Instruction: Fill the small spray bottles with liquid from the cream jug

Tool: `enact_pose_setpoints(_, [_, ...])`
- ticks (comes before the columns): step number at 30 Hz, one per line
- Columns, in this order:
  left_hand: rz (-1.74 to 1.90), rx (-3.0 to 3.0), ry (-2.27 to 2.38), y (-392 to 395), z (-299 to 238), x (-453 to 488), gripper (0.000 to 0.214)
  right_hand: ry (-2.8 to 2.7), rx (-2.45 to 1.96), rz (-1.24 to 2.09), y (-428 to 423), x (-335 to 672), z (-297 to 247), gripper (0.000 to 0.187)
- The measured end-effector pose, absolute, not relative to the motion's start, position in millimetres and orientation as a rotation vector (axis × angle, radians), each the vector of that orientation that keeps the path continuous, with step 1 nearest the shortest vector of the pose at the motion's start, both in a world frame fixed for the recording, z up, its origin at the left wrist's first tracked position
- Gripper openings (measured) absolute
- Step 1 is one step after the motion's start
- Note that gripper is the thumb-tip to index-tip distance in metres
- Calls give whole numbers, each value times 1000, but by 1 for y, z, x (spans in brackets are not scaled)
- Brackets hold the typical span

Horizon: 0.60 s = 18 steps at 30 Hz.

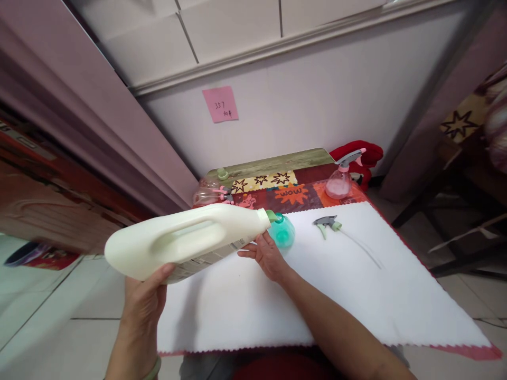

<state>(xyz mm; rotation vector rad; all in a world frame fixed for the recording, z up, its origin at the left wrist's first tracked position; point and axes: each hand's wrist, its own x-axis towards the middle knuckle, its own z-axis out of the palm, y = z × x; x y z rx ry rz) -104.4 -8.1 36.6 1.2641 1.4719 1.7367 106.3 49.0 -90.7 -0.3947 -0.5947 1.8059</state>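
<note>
A large cream detergent jug is tilted nearly level, its green spout pointing right over the mouth of a teal spray bottle body. My left hand grips the jug's base end from below. Under its neck, my right hand supports the jug with its fingers against the underside. Whether liquid flows from the spout cannot be made out. To the right of the teal bottle lies a grey and green spray head with a clear dip tube, on the white cloth.
A spray bottle with pink liquid stands at the back right. At the back left are a clear bottle with a pink sprayer and a green cap. A pink note is stuck on the wall.
</note>
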Motion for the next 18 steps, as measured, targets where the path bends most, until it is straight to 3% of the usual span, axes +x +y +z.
enact_pose_setpoints(18, [1748,1293,1493,-7,35,-105,55,-602,-383,1797,49,107,-90,59])
